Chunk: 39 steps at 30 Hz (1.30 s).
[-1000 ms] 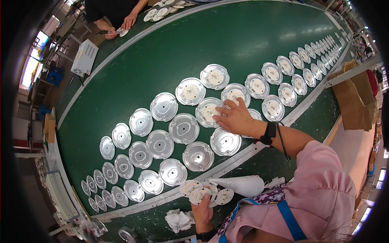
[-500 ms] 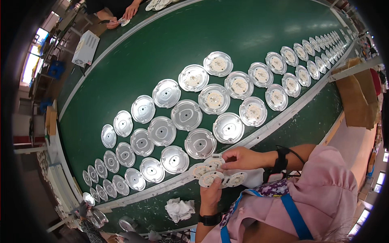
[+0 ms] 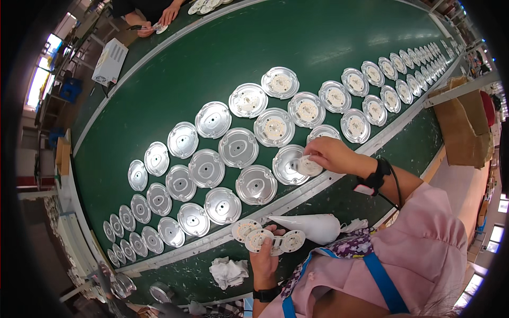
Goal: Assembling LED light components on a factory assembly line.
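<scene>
My right hand [image 3: 339, 155] pinches a round white LED board [image 3: 310, 167] above the right part of a bare silver lamp base [image 3: 286, 163]. It also hides part of the silver base behind it. My left hand [image 3: 263, 263] is closed on several round LED boards [image 3: 291, 241], fanned out near the belt's front rail. Just right of those boards lies a white cone with a pointed tip [image 3: 313, 227]. Bare silver bases [image 3: 256, 184] fill the rows to the left, while the bases to the right carry LED boards [image 3: 274, 128].
A metal rail [image 3: 217, 241] runs along the front of the green belt [image 3: 180, 85]. A crumpled white cloth [image 3: 228, 272] lies below it. Across the belt, another person's hands [image 3: 159, 24] work on a board beside a white box [image 3: 110, 61]. A cardboard box [image 3: 461, 127] stands at right.
My right hand has left the stack and moved up over a bare base with one board. My left hand has lowered slightly leftward, uncovering the white cone. The rows have shifted slightly left.
</scene>
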Tool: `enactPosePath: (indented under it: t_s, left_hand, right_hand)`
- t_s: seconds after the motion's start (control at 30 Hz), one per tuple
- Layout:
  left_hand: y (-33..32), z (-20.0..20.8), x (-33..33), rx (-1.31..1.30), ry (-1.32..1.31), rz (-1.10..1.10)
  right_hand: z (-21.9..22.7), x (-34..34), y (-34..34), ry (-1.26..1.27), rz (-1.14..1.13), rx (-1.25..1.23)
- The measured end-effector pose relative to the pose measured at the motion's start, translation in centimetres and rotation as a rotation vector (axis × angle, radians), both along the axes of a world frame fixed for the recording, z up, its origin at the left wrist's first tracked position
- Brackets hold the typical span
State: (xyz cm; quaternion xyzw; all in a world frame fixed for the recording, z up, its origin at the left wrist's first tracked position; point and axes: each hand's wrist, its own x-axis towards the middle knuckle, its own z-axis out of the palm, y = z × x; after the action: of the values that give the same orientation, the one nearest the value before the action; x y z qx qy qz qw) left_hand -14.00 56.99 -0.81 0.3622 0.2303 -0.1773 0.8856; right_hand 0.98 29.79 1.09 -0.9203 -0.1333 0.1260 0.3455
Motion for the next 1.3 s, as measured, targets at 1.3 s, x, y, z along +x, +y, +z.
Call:
enactPosePath:
  t_s: [1.3]
  left_hand:
    - [0.6, 0.0, 0.2, -0.002, 0.023, 0.003]
  right_hand:
    - [-3.2, -4.1, 2.2, -0.489, 0.166, -0.409]
